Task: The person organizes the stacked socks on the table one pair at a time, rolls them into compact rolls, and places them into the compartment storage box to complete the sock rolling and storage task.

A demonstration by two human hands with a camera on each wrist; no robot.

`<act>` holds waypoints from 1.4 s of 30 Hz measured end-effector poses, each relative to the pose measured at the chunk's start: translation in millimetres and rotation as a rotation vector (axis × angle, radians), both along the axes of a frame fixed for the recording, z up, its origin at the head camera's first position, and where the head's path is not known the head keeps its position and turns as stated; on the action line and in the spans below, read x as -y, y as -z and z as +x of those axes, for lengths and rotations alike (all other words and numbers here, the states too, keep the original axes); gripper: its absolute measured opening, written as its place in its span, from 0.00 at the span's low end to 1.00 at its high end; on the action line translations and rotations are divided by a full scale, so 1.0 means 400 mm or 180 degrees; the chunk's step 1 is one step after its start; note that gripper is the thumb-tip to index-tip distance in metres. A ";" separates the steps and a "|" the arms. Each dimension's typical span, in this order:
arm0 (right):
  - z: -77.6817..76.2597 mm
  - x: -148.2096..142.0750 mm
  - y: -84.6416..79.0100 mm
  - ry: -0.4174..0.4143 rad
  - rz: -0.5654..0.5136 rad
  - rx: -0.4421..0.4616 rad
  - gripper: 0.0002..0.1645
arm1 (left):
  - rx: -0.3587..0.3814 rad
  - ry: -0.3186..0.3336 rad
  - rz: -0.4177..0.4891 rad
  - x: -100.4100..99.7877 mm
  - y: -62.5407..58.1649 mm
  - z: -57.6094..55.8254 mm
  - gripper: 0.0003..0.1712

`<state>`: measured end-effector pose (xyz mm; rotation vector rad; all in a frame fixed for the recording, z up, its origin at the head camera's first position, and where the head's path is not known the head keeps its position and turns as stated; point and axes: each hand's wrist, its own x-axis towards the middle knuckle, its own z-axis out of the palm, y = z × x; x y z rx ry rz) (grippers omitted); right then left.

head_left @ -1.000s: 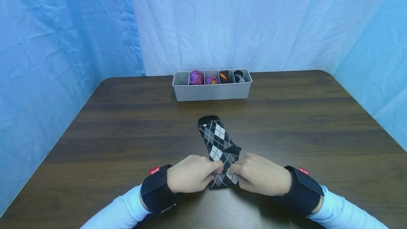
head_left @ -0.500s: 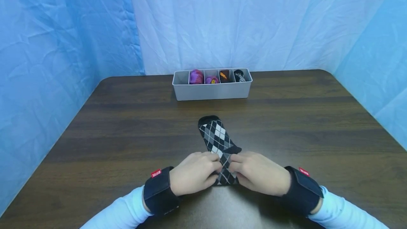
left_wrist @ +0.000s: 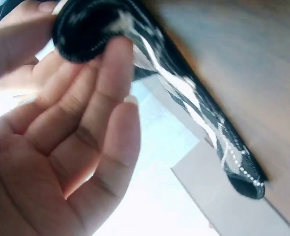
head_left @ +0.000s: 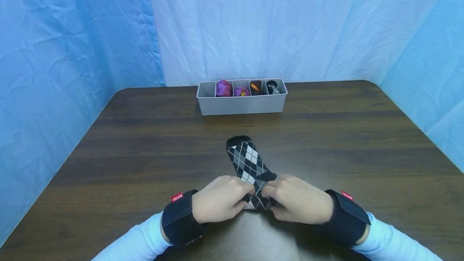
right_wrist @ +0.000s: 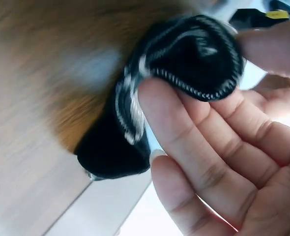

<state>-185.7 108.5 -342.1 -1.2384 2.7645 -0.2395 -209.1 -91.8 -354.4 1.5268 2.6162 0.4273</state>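
An argyle sock (head_left: 250,158) in black, grey and white lies on the table, its black toe pointing away from me. At its near end the cuff is curled over into a roll (left_wrist: 78,37). My left hand (head_left: 221,198) pinches the left side of this roll between thumb and fingers. On the other side my right hand (head_left: 299,198) grips the roll the same way, and in the right wrist view the rolled cuff (right_wrist: 199,59) shows its stitched edge. Both hands cover parts of the sock's lower leg in the head view.
A grey divided box (head_left: 242,106) stands at the table's far edge. Purple (head_left: 224,88), brown and black rolled bundles sit in several of its compartments; the leftmost holds nothing visible. Blue sheeting (head_left: 253,23) hangs behind and at both sides of the dark wooden table (head_left: 145,140).
The sock's near end has been rolled up a little, so less of the leg lies flat. Its toe has shifted slightly toward me. The left hand's fingers have shifted their grip.
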 end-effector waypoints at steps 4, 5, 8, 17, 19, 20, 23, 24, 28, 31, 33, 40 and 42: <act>-0.001 -0.004 0.000 -0.0019 -0.0166 0.0253 0.11 | 0.0187 0.0053 0.0033 0.002 -0.001 0.001 0.14; -0.001 -0.005 0.000 -0.0006 -0.0181 0.0294 0.12 | 0.0193 0.0057 0.0031 0.002 0.000 0.001 0.14; -0.003 -0.006 0.003 0.0035 -0.0220 0.0329 0.14 | 0.0115 0.0040 0.0039 0.002 0.001 0.001 0.11; -0.013 -0.007 0.022 0.0005 -0.0243 -0.0401 0.09 | -0.0470 -0.0167 0.0177 -0.001 0.016 0.000 0.08; -0.015 -0.007 0.026 -0.0011 -0.0261 -0.0521 0.09 | -0.0488 -0.0184 0.0211 -0.003 0.019 -0.001 0.08; -0.016 -0.008 0.027 0.0002 -0.0272 -0.0511 0.09 | -0.0498 -0.0186 0.0223 -0.004 0.020 -0.001 0.08; -0.017 -0.008 0.028 0.0078 -0.0260 -0.0389 0.09 | -0.0532 -0.0177 0.0231 -0.006 0.021 -0.001 0.07; -0.017 -0.008 0.027 0.0105 -0.0245 -0.0343 0.09 | -0.0557 -0.0175 0.0222 -0.006 0.021 -0.001 0.06; -0.019 -0.007 0.024 0.0152 -0.0184 -0.0245 0.08 | -0.0597 -0.0168 0.0184 -0.006 0.017 0.000 0.06; -0.020 -0.008 0.024 0.0098 -0.0196 -0.0298 0.07 | -0.0555 -0.0142 0.0131 -0.006 0.012 0.002 0.08; -0.020 -0.008 0.025 0.0039 -0.0242 -0.0367 0.07 | -0.0540 -0.0121 0.0084 -0.006 0.008 0.004 0.10; -0.017 -0.005 0.024 -0.0138 -0.0374 -0.0610 0.07 | -0.0524 -0.0139 0.0019 -0.008 0.006 0.005 0.08; -0.015 -0.004 0.022 -0.0143 -0.0325 -0.0610 0.10 | -0.0431 -0.0159 0.0056 -0.008 0.007 0.002 0.08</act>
